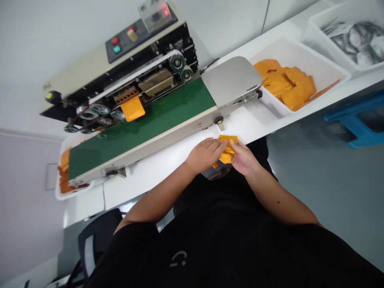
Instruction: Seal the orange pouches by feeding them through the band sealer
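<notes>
Where the white table (168,162) ends, left hand (205,154) and right hand (244,160) pinch one orange pouch (228,141) between them.
Sealer (90,68) just behind, green belt (156,118); second pouch (132,109) under its rollers. Panel lettering too small to read. White tray (300,52) of loose pouches (285,82) further right.

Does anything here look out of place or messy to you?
Nothing stands out. The left hand and right hand hold orange pouches at the table edge; another pouch lies flat on the green belt; the heaped pouches lie inside their white bin.
</notes>
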The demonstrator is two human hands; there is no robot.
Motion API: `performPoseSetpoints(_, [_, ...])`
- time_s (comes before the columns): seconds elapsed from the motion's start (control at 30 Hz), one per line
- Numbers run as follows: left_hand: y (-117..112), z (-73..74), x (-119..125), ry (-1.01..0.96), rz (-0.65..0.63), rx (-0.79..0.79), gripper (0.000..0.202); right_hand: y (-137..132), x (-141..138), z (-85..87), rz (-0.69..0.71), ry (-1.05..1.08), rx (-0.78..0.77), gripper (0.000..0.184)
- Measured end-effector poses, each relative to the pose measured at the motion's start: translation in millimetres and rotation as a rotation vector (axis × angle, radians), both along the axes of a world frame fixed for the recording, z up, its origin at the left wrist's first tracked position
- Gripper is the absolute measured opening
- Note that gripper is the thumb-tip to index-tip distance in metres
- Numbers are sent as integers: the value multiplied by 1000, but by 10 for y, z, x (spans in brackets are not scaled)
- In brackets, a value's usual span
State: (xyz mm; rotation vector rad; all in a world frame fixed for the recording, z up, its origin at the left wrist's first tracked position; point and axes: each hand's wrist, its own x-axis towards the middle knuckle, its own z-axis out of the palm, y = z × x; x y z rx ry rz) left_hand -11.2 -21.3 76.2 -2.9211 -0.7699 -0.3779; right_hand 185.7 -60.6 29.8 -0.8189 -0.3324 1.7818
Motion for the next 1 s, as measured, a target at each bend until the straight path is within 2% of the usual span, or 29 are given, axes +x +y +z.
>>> performPoseSetpoints(0.13, [40,36,59,77,68,64,27,0,-2,17,63,32,3,43])
performPoseSetpoints(0.27, [63,132,160,199,184,-23,19,10,6,4,64,67,-19,46])
performPoseSetpoints(0.43, [72,193,290,236,179,-173,18,14,12,-24,48,26,-43,38])
performPoseSetpoints(0.57, [69,257,388,269,227,-201,25,9,11,-35,27,16,-66,34])
performPoseSetpoints(0.63, [75,320,422,294,282,-206,29,1,11,-20,52,28,-77,40])
performPoseSetpoints(0.73, [85,442,425,320,332,-213,22,-19,21,18,111,51,-85,60])
performPoseSetpoints(0.83, [97,580,367,247,310,-214,17,-42,56,37,147,67,-77,63])
performPoseSetpoints(0.93, [196,747,265,13,231,-199,21,-56,110,19,154,58,-79,59])
performPoseSetpoints(1.0, [368,873,182,-153,194,-137,24,-59,150,-3,151,49,-86,58])
